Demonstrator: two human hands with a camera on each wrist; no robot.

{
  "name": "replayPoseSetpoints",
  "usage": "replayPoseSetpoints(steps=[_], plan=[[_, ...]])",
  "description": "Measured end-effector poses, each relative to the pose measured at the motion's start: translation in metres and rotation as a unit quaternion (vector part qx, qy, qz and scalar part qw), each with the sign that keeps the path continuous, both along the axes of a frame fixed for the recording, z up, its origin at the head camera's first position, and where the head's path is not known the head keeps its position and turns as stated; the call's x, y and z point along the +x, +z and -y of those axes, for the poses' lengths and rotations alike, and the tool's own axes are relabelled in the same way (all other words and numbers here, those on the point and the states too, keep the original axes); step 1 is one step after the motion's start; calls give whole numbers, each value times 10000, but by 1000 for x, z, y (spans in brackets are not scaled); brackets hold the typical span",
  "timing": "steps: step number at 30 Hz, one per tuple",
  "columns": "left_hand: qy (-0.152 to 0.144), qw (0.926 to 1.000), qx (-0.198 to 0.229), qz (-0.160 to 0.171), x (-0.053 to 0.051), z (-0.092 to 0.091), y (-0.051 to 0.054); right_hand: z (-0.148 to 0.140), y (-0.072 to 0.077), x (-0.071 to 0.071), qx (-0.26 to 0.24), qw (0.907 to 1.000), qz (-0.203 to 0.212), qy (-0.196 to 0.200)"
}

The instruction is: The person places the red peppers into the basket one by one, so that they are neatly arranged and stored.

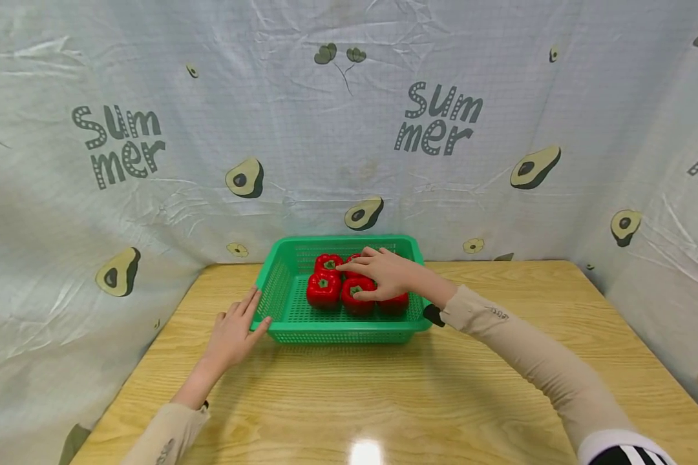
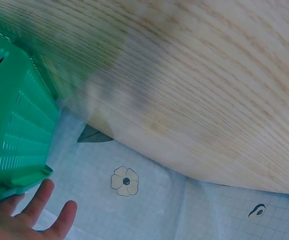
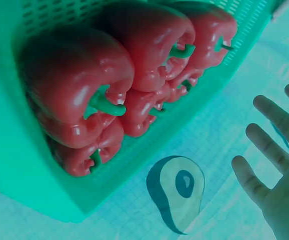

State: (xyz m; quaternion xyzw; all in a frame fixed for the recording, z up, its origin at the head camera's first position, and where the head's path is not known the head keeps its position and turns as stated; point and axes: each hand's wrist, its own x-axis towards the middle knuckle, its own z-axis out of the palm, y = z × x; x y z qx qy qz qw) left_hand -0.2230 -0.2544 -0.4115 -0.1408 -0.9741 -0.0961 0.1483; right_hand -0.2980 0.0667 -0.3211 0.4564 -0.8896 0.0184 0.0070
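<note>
A green plastic basket (image 1: 349, 327) holds several red bell peppers (image 1: 324, 290), grouped in its middle and right part with their green stems showing. My left hand (image 1: 230, 336) lies along the basket's left rim with its fingers extended. In the left wrist view, those fingers (image 2: 38, 205) are beside the basket's slotted outer wall (image 2: 22, 125). Above the peppers hovers my right hand (image 1: 388, 274), fingers spread and holding nothing, partly covering those at the right. The right wrist view has the hand (image 3: 284, 175) apart from the peppers (image 3: 79, 85), with a stem on each clearly visible.
The basket stands at the back of a wooden table (image 1: 337, 394), close to a hanging white cloth (image 1: 302, 129) printed with avocados and lettering. This cloth also lines the left and right sides. A black band (image 1: 433, 315) shows under the right wrist.
</note>
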Motion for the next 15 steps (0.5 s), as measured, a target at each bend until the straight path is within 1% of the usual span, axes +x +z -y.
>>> replayPoseSetpoints(steps=[5,9,12,15], plan=[[84,9998,-166,-59,1,1,0,-18,-3,13,-201,9997,147,60],[79,9997,-172,-146,2,1,1,-32,-6,26,-325,9991,274,69],[43,9992,-183,-342,4,1,1,-42,-12,34,-315,9991,283,-51],[-23,9973,-194,-702,7,1,0,-52,-21,44,-390,9989,132,-228]])
